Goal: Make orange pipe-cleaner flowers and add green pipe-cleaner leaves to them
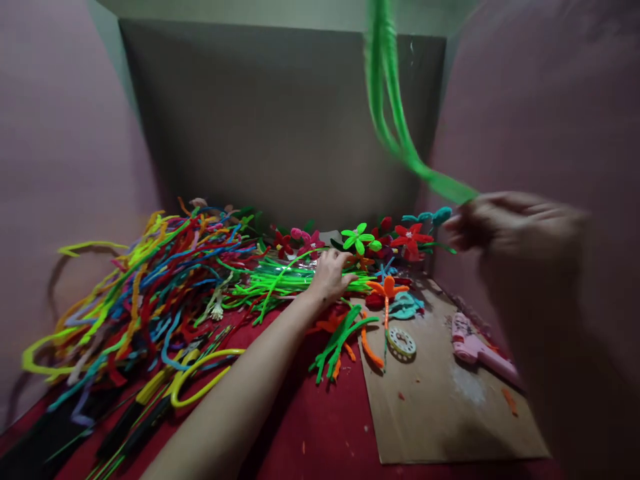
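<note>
My left hand (330,273) reaches forward and rests, fingers curled, on a clear packet of bright green pipe cleaners (270,280) lying on the red surface. My right hand (505,230), blurred by motion, is raised at the right and pinches green pipe cleaners (395,120) that bend upward out of the top of the view. Finished pipe-cleaner flowers stand behind the left hand: a green flower (359,239), a red flower (411,237) and an orange flower (387,289).
A big tangle of multicoloured pipe cleaners (145,287) fills the left side. A cardboard sheet (440,407) at the right carries a pink glue gun (475,350) and a tape roll (401,343). A grey board (280,120) and pink walls close in the space.
</note>
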`<state>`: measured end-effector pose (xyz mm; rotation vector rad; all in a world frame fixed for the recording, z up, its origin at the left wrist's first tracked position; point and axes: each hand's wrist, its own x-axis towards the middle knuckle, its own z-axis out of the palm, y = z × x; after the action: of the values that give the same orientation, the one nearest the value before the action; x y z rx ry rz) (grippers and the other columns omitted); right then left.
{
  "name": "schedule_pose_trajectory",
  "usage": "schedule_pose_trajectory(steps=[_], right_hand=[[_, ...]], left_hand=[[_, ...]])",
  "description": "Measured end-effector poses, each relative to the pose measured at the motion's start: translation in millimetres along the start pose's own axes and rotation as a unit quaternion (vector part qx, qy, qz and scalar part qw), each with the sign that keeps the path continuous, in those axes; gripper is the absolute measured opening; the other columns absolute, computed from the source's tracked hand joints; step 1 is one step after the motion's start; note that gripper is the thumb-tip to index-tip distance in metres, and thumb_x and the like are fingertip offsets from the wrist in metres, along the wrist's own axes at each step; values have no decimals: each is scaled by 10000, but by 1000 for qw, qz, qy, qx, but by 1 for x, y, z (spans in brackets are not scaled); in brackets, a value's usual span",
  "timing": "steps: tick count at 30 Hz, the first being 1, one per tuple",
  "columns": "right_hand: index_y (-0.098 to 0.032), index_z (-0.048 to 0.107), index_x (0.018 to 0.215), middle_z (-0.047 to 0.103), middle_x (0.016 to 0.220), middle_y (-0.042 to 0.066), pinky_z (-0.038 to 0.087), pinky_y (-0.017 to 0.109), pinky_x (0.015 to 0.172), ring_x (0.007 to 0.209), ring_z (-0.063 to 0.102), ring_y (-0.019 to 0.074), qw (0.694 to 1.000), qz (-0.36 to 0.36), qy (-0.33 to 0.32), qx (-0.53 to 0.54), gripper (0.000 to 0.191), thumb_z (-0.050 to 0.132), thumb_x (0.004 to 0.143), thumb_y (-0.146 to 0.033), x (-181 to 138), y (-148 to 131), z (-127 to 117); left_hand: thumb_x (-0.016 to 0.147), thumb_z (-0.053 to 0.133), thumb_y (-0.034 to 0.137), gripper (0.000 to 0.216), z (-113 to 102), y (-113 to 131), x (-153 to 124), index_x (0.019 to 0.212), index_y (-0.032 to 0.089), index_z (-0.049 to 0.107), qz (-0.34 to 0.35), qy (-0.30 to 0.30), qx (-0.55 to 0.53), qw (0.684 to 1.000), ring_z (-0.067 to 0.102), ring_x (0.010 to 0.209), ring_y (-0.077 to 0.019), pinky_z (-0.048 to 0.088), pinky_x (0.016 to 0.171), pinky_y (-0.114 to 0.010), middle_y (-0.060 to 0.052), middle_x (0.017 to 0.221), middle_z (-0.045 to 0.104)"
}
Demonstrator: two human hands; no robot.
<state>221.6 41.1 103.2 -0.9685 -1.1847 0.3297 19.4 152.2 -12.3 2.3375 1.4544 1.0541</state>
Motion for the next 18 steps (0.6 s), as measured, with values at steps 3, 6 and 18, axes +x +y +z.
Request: schedule_pose_trajectory(steps=[3,6,18], right_hand=[[-106,591,628,586,516,24,378,204,375,378,491,80,967,202,-118,101,123,635,656,-217,-36,33,28],[-108,577,592,590,489,20,353,186,357,354,494,78,912,321,-214,138,136,642,636,-219,-68,65,41],[-105,603,662,658,613,77,464,250,516,538,619,153,786,381,-447,196,119,636,676,-219,-105,89,42]], left_hand=[[669,683,340,616,-18,23,-28,1228,187,475,12,-51,-101,994,562,683,-152,451,619,-258,-23,778,596],[733,619,371,489,-32,34,-59,1161,154,525,-59,-98,-419,901,474,498,-92,386,497,-218,30,588,509],[647,695,375,296,-35,23,-99,684,89,631,-233,71,-525,815,389,352,-54,306,363,-192,36,428,474]])
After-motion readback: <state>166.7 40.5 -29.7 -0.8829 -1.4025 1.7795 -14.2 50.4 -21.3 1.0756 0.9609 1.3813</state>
